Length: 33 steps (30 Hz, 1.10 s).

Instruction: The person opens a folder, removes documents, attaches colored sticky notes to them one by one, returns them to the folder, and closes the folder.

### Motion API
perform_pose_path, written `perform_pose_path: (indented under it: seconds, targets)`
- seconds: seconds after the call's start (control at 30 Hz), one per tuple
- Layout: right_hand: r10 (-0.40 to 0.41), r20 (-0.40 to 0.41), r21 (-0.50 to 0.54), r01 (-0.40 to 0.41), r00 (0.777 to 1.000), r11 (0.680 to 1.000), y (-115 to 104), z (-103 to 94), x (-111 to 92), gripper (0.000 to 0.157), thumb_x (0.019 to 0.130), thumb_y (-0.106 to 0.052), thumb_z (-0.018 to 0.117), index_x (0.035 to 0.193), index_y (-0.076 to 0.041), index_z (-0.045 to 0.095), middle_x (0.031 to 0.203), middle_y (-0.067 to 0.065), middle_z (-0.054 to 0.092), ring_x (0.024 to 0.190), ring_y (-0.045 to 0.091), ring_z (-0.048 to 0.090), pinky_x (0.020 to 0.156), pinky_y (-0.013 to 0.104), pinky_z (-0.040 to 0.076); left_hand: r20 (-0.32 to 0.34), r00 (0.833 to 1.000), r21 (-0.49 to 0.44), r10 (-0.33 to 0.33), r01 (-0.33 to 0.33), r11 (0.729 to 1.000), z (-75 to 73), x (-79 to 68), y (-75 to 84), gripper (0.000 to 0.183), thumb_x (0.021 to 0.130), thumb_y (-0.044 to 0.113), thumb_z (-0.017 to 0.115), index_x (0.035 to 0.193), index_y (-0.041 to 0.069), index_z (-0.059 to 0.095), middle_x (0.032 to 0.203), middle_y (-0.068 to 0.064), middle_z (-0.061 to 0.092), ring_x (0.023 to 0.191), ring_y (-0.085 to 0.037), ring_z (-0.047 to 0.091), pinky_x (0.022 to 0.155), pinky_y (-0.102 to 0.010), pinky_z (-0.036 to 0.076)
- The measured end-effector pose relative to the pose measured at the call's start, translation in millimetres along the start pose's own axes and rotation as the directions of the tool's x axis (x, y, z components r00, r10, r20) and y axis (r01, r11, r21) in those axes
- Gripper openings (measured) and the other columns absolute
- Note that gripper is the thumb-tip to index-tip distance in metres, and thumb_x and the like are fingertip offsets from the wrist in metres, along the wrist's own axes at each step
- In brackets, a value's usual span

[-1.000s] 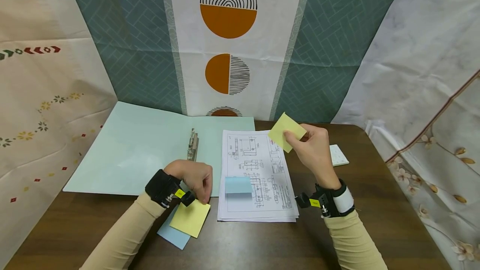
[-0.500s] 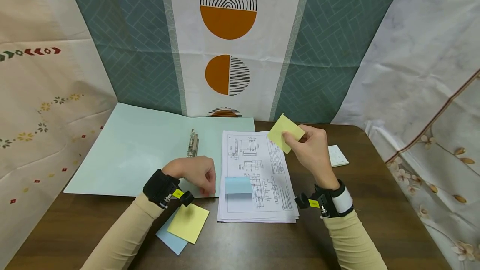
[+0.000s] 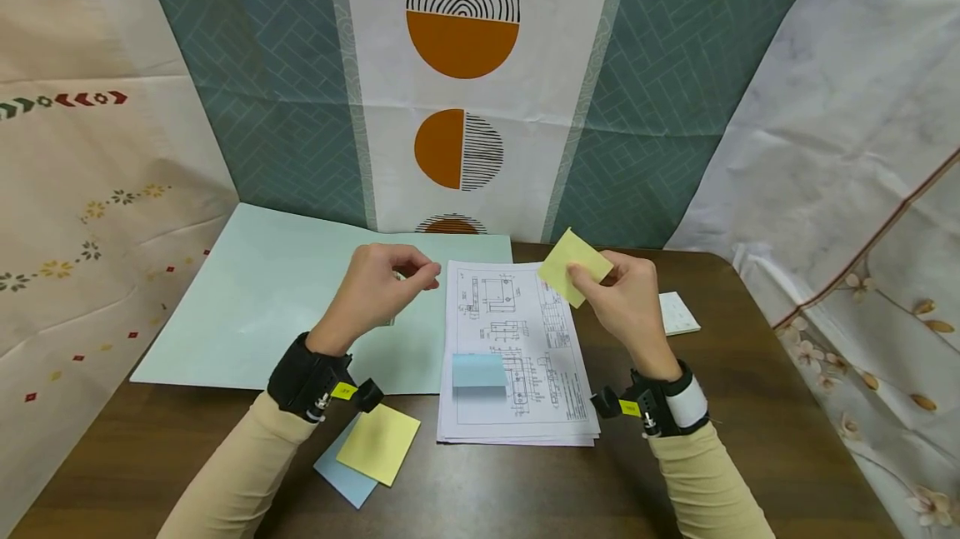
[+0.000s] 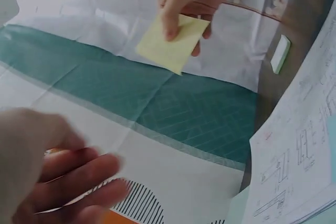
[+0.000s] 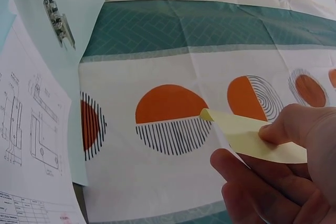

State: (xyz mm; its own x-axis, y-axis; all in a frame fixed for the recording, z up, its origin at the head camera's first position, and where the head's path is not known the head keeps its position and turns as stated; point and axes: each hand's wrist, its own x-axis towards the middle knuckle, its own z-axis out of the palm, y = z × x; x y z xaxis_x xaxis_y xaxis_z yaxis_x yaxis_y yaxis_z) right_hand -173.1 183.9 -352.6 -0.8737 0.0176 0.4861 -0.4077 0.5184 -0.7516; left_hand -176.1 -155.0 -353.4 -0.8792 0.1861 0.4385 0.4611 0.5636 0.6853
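Observation:
My right hand [image 3: 626, 301] pinches a yellow sticky note [image 3: 558, 266] between thumb and fingers, raised by the top right corner of a stack of printed drawings [image 3: 517, 418]. One corner of the note curls up in the right wrist view. A blue sticky note [image 3: 478, 368] lies on the top sheet. My left hand [image 3: 375, 289] hovers over the pale green open folder [image 3: 262, 297], fingers loosely bent and holding nothing. It covers most of the folder's metal clip in the head view; the clip [image 5: 59, 19] shows in the right wrist view.
Near the table's front lie a yellow sticky pad [image 3: 382, 446] and, partly under it, a blue one [image 3: 347, 468]. A small white block [image 3: 678, 312] sits right of my right hand. Patterned cloth [image 3: 465, 147] hangs behind the brown table [image 3: 525, 489].
My left hand has risen from the yellow pad, going forward over the folder, and its fingers have loosened. The pad shifted slightly toward the front. My right hand stays put with its sticky note.

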Motion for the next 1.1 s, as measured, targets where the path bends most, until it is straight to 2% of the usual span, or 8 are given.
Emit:
perform_pose_path:
  seconds: [0.07,0.17,0.27,0.47,0.63,0.77,0.97,1.1]
  targets:
    - [-0.037,-0.032,-0.032,0.036,0.999,0.999,-1.3,1.3,-1.7,0.014,0.096,-0.003,0.081,0.098,0.011,0.082,0.077,0.025,0.075,0.053,0.004,0.050,0.049,0.017,0.034,-0.120,0.992,0.009,0.034,-0.033,0.999,4.1,-0.9,2.8,0.014,0.104,0.011,0.077,0.098,0.004,0.087,0.088,-0.010,0.087,0.080,-0.027,0.080,0.066,-0.016,0.049]
    - [-0.118,-0.081,-0.079,0.111,0.990,0.991,-5.4,3.7,-4.1,0.012,0.095,-0.002,0.081,0.095,0.010,0.081,0.077,0.024,0.077,0.056,0.000,0.054,0.052,0.012,0.041,-0.294,0.952,0.020,0.082,-0.080,0.997,9.1,-1.5,8.8,0.014,0.102,0.011,0.078,0.100,0.000,0.086,0.089,-0.014,0.087,0.079,-0.031,0.081,0.070,-0.005,0.048]
    - [-0.187,-0.102,-0.105,0.176,0.977,0.979,-10.4,6.6,-6.3,0.010,0.095,-0.001,0.080,0.095,0.009,0.081,0.082,0.023,0.081,0.059,0.000,0.060,0.056,0.010,0.046,-0.369,0.924,0.003,0.097,-0.103,0.995,11.5,-1.0,15.8,0.015,0.101,0.011,0.078,0.103,-0.001,0.086,0.090,-0.016,0.087,0.081,-0.034,0.081,0.070,-0.001,0.046]
    - [-0.317,-0.075,-0.209,0.296,0.945,0.932,-15.0,13.4,-12.9,0.007,0.093,0.001,0.081,0.090,0.007,0.079,0.076,0.018,0.079,0.054,0.014,0.059,0.054,0.012,0.042,-0.332,0.941,-0.036,0.072,-0.089,0.995,16.7,2.5,27.6,0.015,0.100,0.012,0.078,0.103,0.000,0.087,0.092,-0.015,0.087,0.082,-0.031,0.080,0.068,-0.011,0.050]
    - [-0.512,-0.047,-0.370,0.461,0.858,0.806,-20.5,19.9,-18.9,0.004,0.087,0.005,0.082,0.086,0.004,0.079,0.075,0.015,0.079,0.052,0.019,0.061,0.050,0.023,0.043,-0.280,0.956,-0.055,0.088,-0.108,0.993,26.4,6.2,40.5,0.015,0.099,0.013,0.081,0.104,0.001,0.087,0.093,-0.014,0.087,0.083,-0.031,0.080,0.077,-0.029,0.060]
    - [-0.609,0.002,-0.449,0.545,0.793,0.708,-26.6,25.4,-24.7,0.012,0.081,0.007,0.087,0.091,0.004,0.081,0.078,0.016,0.081,0.052,0.022,0.067,0.045,0.029,0.044,-0.230,0.966,-0.082,0.118,-0.140,0.987,37.5,7.6,53.2,0.016,0.098,0.016,0.083,0.105,0.002,0.087,0.095,-0.013,0.087,0.083,-0.030,0.080,0.080,-0.037,0.062]
    - [-0.678,0.098,-0.524,0.617,0.728,0.587,-34.6,33.0,-34.1,0.030,0.073,-0.002,0.103,0.093,0.004,0.082,0.086,0.016,0.085,0.063,0.027,0.078,0.051,0.033,0.058,-0.122,0.978,-0.116,0.166,-0.181,0.977,52.6,6.1,65.5,0.013,0.097,0.018,0.086,0.100,0.004,0.088,0.090,-0.010,0.086,0.080,-0.024,0.080,0.076,-0.034,0.064]
    - [-0.687,0.128,-0.550,0.627,0.716,0.551,-37.8,35.1,-36.3,0.037,0.068,-0.007,0.109,0.092,0.001,0.083,0.093,0.017,0.088,0.073,0.029,0.084,0.058,0.036,0.065,-0.139,0.977,-0.088,0.164,-0.177,0.980,53.9,5.8,66.9,0.008,0.097,0.010,0.083,0.095,0.004,0.087,0.085,-0.009,0.085,0.078,-0.024,0.078,0.075,-0.040,0.064]
